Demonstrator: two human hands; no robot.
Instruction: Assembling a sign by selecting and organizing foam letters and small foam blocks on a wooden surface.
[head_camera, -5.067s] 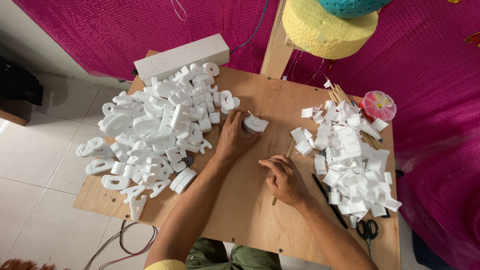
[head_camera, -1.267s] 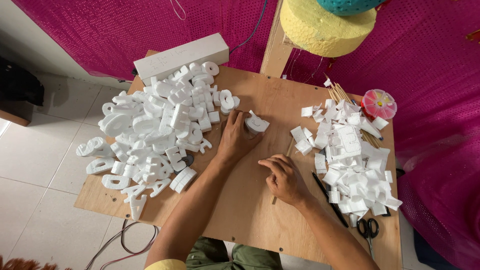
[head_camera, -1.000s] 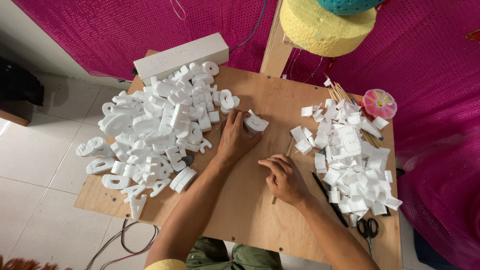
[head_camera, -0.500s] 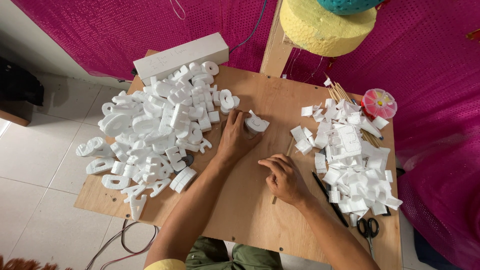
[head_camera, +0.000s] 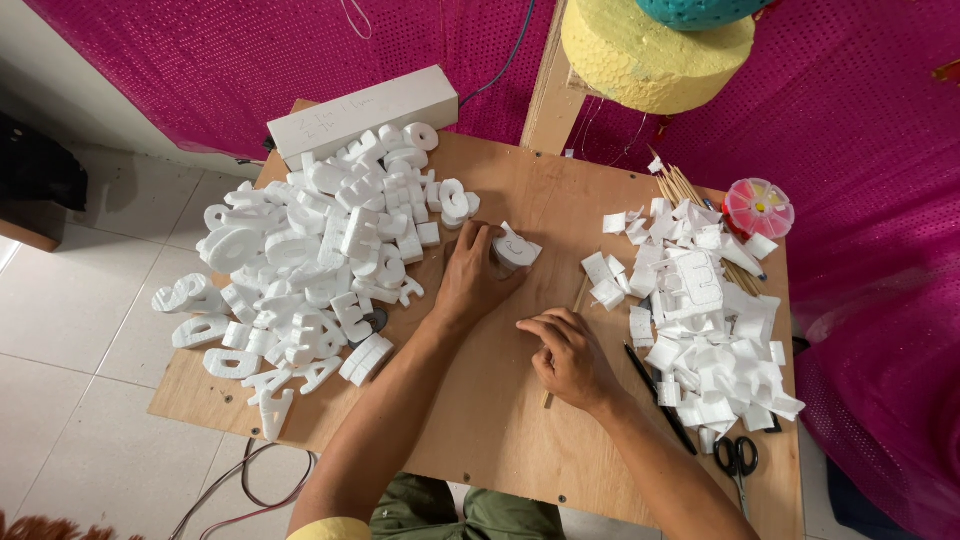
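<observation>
My left hand (head_camera: 472, 277) rests on the wooden board (head_camera: 500, 420) and grips a small white foam piece (head_camera: 516, 251) at its fingertips. My right hand (head_camera: 568, 356) lies lower on the board with its fingers curled around a thin wooden stick (head_camera: 577, 298) that runs up toward the foam scraps. A big heap of white foam letters (head_camera: 320, 250) lies just left of my left hand. A pile of white foam offcuts (head_camera: 705, 330) lies right of my right hand.
A long white foam block (head_camera: 365, 110) lies at the board's far left edge. Wooden skewers (head_camera: 685, 190) and a pink round pin box (head_camera: 757, 207) sit at the far right. Scissors (head_camera: 738, 462) and a black pen (head_camera: 660, 395) lie near the right front. Cables (head_camera: 240, 490) trail on the tiled floor.
Almost nothing differs; both hands stay in the same places on the board, the left on the foam piece, the right on the stick.
</observation>
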